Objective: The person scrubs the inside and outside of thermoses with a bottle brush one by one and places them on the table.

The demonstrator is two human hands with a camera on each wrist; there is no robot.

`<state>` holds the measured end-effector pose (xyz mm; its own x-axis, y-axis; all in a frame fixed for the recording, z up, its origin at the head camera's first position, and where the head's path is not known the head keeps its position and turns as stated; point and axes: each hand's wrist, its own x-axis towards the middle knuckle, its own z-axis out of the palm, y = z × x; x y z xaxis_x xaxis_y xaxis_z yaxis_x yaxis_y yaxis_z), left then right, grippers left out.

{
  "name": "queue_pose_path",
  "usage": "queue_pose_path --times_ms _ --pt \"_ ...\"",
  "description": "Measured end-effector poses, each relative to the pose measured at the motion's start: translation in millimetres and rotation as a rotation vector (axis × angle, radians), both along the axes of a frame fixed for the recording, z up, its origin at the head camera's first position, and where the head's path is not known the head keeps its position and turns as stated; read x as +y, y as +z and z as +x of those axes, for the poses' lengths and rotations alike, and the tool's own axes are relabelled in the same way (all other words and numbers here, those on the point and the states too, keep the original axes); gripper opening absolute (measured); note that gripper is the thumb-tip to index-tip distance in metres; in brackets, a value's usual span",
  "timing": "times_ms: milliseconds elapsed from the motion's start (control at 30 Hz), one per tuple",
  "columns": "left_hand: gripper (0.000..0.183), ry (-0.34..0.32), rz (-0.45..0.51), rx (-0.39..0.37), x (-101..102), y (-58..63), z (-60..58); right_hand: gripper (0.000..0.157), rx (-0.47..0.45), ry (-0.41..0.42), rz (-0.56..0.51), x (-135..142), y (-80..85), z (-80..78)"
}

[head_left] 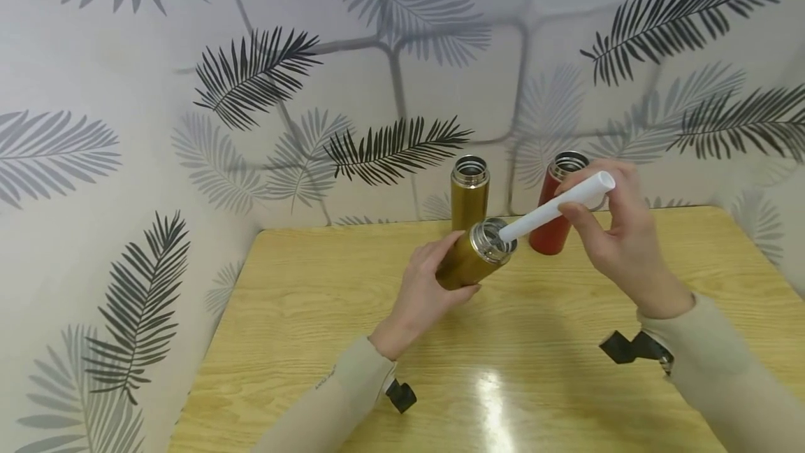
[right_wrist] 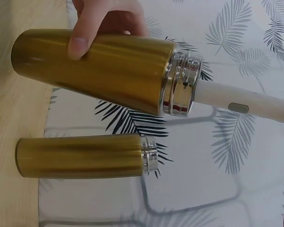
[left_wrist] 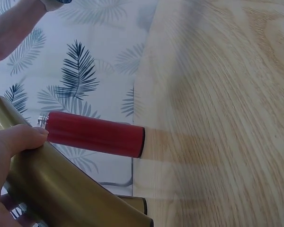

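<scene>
My left hand [head_left: 430, 275] grips a gold vacuum flask [head_left: 468, 261] round its body, tilting its open steel mouth to the right. In my right hand [head_left: 619, 236] a slim white tube [head_left: 553, 208] is pinched between thumb and fingers. Its lower end enters the flask's mouth, and that part is hidden inside. A small grey oval mark shows on the tube's side [right_wrist: 244, 97] in the right wrist view. Thumb and fingers also show on the flask [right_wrist: 94, 71] there, while only fingertips of the right hand appear at the edge.
A second gold flask [head_left: 469, 194] stands uncapped at the table's back, just behind the held one. To its right is a red flask [head_left: 550, 226], also uncapped, partly behind my right hand. The wooden table [head_left: 314, 313] meets a leaf-patterned wall [head_left: 283, 159].
</scene>
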<state>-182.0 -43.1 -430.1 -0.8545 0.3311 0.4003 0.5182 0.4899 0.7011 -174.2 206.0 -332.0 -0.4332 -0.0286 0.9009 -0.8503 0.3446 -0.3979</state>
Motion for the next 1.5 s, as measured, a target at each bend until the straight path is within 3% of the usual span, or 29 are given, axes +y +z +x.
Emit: queue_pose_path --times_ms 100,367,533,700,933,1067,1300,1500 --pt "0.08 0.003 0.001 0.0 -1 0.4 0.0 0.066 -0.009 0.01 -0.005 0 -0.6 0.0" --pt "0.081 -0.006 -0.043 0.023 4 0.9 -0.3 0.053 -0.02 0.014 0.115 0 -34.9 -16.6" --pt "0.082 -0.004 -0.053 0.036 6 0.7 -1.1 0.051 -0.024 0.038 0.153 -5 -45.5 -19.6" --pt "0.083 0.004 -0.045 0.031 5 0.2 -1.2 0.052 -0.144 0.111 0.13 0 -46.2 -14.5" --pt "0.084 0.007 -0.073 0.046 3 2.9 -1.7 0.008 -0.289 0.101 0.056 6 -44.7 -7.2" --pt "0.085 0.004 -0.094 0.04 3 3.1 -1.4 0.01 -0.328 0.128 0.005 6 -40.3 -6.4" --pt "0.083 0.016 -0.096 0.017 0 0.8 -2.4 0.015 -0.426 0.297 -0.196 13 -28.0 -3.8" --pt "0.082 0.028 -0.103 0.023 -5 -1.7 -3.6 0.014 -0.413 0.41 -0.372 25 -17.1 -4.7"
